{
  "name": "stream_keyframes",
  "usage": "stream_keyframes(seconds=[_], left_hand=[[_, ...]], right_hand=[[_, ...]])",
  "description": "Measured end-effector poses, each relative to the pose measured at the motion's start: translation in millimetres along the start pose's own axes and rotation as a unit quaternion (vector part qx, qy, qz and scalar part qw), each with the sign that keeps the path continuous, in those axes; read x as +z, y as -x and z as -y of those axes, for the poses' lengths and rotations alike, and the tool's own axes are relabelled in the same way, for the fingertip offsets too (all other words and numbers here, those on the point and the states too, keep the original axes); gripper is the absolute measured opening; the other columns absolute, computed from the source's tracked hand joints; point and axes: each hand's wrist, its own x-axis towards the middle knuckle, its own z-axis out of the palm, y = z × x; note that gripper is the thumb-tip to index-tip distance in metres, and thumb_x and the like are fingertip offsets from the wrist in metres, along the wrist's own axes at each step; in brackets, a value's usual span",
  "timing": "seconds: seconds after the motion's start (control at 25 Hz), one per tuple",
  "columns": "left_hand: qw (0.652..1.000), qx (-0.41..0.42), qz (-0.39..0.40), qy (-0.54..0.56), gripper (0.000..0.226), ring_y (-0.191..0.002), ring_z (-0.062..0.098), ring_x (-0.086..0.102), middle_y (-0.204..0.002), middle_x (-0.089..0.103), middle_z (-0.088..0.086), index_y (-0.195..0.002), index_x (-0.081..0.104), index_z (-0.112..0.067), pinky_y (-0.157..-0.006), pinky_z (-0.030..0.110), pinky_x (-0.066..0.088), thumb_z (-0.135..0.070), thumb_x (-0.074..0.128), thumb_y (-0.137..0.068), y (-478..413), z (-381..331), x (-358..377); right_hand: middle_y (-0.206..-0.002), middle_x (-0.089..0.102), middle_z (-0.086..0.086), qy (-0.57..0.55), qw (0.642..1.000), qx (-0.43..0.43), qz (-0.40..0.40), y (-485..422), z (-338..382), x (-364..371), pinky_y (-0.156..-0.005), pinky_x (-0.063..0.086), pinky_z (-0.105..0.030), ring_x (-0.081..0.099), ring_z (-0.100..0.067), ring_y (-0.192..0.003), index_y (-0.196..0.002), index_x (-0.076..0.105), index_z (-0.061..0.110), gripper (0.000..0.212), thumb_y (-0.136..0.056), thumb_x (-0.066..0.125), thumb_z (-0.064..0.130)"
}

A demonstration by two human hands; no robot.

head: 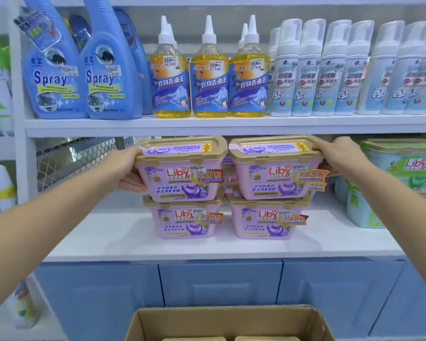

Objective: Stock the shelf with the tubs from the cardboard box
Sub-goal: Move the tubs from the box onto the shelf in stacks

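The left hand (127, 168) has its fingers wrapped on the outer end of the upper left tub (181, 168), at nine o'clock; the right hand (340, 156) is clamped likewise on the upper right tub (276, 166), at three. Both rest on lower tubs (186, 219) on the white shelf (108, 237). Best pushed in together, lids level. Labels face outward, long axes left-right. More lids show in the cardboard box (229, 323) at six o'clock.

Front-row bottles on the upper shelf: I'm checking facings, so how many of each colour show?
Blue spray bottles: 2
Yellow bottles: 3
White foam bottles: 7, though the ones at the right edge are blurred, so that count is approximate
Total: 12
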Motion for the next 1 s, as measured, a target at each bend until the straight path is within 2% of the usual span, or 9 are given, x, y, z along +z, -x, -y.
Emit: stream_keyframes(seconds=[0.12, 0.36, 0.44, 0.56, 0.64, 0.72, 0.84, 0.92, 1.0], left_hand=[[1.0, -0.002, 0.001, -0.023, 0.043, -0.036, 0.026, 0.063, -0.043, 0.064, 0.018, -0.077, 0.062, 0.004, -0.038, 0.031, 0.054, -0.036, 0.048, -0.083, -16, -4, 10], [0.998, -0.012, -0.007, -0.064, 0.051, -0.036, 0.027, 0.063, -0.043, 0.063, 0.019, -0.074, 0.061, 0.007, -0.043, 0.034, 0.056, -0.04, 0.044, -0.084, -32, -5, 18], [0.998, -0.013, 0.002, -0.058, 0.053, -0.038, 0.026, 0.064, -0.045, 0.064, 0.018, -0.074, 0.061, 0.005, -0.044, 0.034, 0.056, -0.043, 0.042, -0.084, -32, -4, 17], [1.0, 0.0, -0.005, -0.011, 0.067, -0.044, 0.026, 0.066, -0.052, 0.068, 0.017, -0.073, 0.062, 0.004, -0.045, 0.027, 0.056, -0.056, 0.035, -0.084, -31, 7, 17], [0.997, 0.027, -0.034, 0.06, 0.065, -0.058, 0.025, 0.066, -0.066, 0.067, 0.017, -0.075, 0.061, 0.002, -0.05, 0.027, 0.054, -0.055, 0.033, -0.088, -27, 26, 18], [0.983, 0.061, -0.105, 0.137, 0.052, -0.069, 0.025, 0.061, -0.077, 0.063, 0.015, -0.088, 0.061, 0.002, -0.063, 0.03, 0.052, -0.045, 0.038, -0.091, -23, 57, 19], [0.981, 0.083, -0.159, 0.073, 0.039, -0.087, 0.028, 0.058, -0.091, 0.064, 0.015, -0.101, 0.059, -0.004, -0.085, 0.04, 0.046, -0.039, 0.05, -0.086, -12, 117, 32], [0.994, 0.054, -0.091, -0.003, 0.063, -0.102, 0.028, 0.057, -0.105, 0.061, 0.011, -0.118, 0.054, -0.004, -0.09, 0.038, 0.042, -0.046, 0.062, -0.072, -4, 144, 46], [0.999, 0.009, -0.008, -0.032, 0.097, -0.112, 0.026, 0.055, -0.117, 0.058, 0.007, -0.132, 0.044, -0.007, -0.095, 0.037, 0.042, -0.056, 0.067, -0.051, -3, 157, 61]], right_hand=[[-0.099, 0.067, -0.026, 0.011, 1.0, 0.018, 0.011, -10, -10, 8, -0.078, 0.057, -0.05, 0.068, -0.041, -0.084, -0.09, 0.061, 0.001, 0.048, -0.081, 0.055, 0.047], [-0.097, 0.068, -0.029, 0.005, 0.998, 0.046, 0.05, -17, -7, 10, -0.072, 0.058, -0.045, 0.068, -0.042, -0.082, -0.083, 0.057, -0.002, 0.04, -0.085, 0.05, 0.038], [-0.099, 0.067, -0.028, 0.005, 0.998, 0.04, 0.044, -19, -14, 10, -0.078, 0.057, -0.048, 0.068, -0.041, -0.082, -0.091, 0.059, -0.003, 0.061, -0.08, 0.044, 0.055], [-0.095, 0.068, -0.024, -0.017, 0.999, -0.006, 0.028, -23, -38, 9, -0.088, 0.053, -0.051, 0.066, -0.04, -0.085, -0.093, 0.064, 0.002, 0.107, -0.055, 0.024, 0.094], [-0.085, 0.069, -0.02, -0.078, 0.996, -0.025, 0.021, -11, -51, 8, -0.084, 0.054, -0.049, 0.067, -0.037, -0.077, -0.084, 0.064, 0.012, 0.092, -0.06, 0.025, 0.091], [-0.082, 0.067, -0.017, -0.116, 0.993, -0.039, 0.0, 8, -69, 15, -0.078, 0.053, -0.045, 0.065, -0.031, -0.069, -0.086, 0.058, 0.016, 0.063, -0.083, 0.029, 0.071], [-0.09, 0.07, -0.019, -0.082, 0.995, -0.058, -0.01, 25, -116, 35, -0.081, 0.049, -0.046, 0.065, -0.03, -0.075, -0.086, 0.056, 0.02, 0.03, -0.092, 0.037, 0.042], [-0.09, 0.07, -0.017, -0.046, 0.997, -0.051, 0.037, 32, -144, 50, -0.078, 0.049, -0.033, 0.064, -0.029, -0.079, -0.094, 0.059, 0.013, 0.017, -0.093, 0.047, 0.025], [-0.091, 0.07, -0.011, -0.015, 0.995, -0.051, 0.082, 37, -160, 66, -0.07, 0.046, -0.014, 0.065, -0.026, -0.088, -0.102, 0.062, 0.007, 0.019, -0.089, 0.057, 0.018]])
